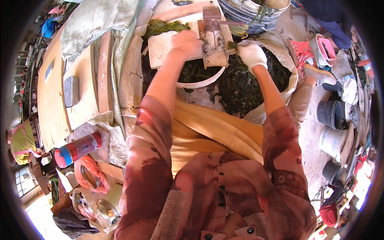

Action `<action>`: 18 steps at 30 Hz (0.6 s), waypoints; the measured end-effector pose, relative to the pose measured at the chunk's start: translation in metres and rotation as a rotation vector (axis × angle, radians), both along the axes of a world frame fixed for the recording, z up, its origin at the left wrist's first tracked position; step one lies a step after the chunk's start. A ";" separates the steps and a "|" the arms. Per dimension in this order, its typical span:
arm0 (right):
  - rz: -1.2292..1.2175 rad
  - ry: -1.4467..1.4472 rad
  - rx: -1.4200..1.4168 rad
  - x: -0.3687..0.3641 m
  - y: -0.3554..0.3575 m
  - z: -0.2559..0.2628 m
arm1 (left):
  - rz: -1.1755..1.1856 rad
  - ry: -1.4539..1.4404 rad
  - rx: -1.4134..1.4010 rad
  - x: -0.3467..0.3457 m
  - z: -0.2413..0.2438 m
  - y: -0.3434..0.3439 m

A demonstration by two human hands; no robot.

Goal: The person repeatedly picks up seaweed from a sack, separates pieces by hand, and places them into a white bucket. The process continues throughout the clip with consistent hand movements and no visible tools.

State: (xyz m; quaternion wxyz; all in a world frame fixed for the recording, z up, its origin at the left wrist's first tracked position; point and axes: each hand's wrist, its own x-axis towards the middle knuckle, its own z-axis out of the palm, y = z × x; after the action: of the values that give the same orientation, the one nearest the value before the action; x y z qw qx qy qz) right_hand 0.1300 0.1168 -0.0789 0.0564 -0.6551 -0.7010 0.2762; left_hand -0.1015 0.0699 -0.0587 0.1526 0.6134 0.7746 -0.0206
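My left hand [186,44], bare and blurred, is over a pale board [159,51], just left of a rusty metal block with an upright blade-like plate [213,45]. Whether it holds anything cannot be told. To the right of the block, my right hand [252,55] wears a white glove and pinches a small piece of dark green seaweed [232,45]. A heap of green seaweed [165,27] lies at the board's far edge. Below the block is a white-rimmed basin [201,84] with dark seaweed inside. More wet, dark seaweed [246,90] fills an opened woven sack [292,69] beneath my right hand.
Wooden boards [81,87] and a woven sack [96,24] are on the left, with a red spray can [78,149] nearer me. A large bucket [252,18] stands at the far side. Dark buckets [329,114] and another person's shoe [319,74] are on the right.
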 end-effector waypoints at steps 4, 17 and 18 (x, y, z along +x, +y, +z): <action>-0.154 0.602 -0.235 0.043 -0.025 -0.016 | -0.081 0.035 -0.003 -0.007 0.005 -0.013; 0.141 0.720 -0.326 0.033 -0.096 0.063 | -0.335 -0.508 0.100 0.081 0.031 -0.040; 0.180 0.705 -0.356 0.036 -0.096 0.065 | -0.261 -0.678 0.196 0.080 0.030 -0.041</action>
State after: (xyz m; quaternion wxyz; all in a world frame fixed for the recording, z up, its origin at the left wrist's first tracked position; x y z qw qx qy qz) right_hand 0.1663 0.0213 -0.0135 0.1548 -0.4560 -0.6345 0.6046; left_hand -0.0215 0.0284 -0.0285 0.3372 0.6907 0.5935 0.2387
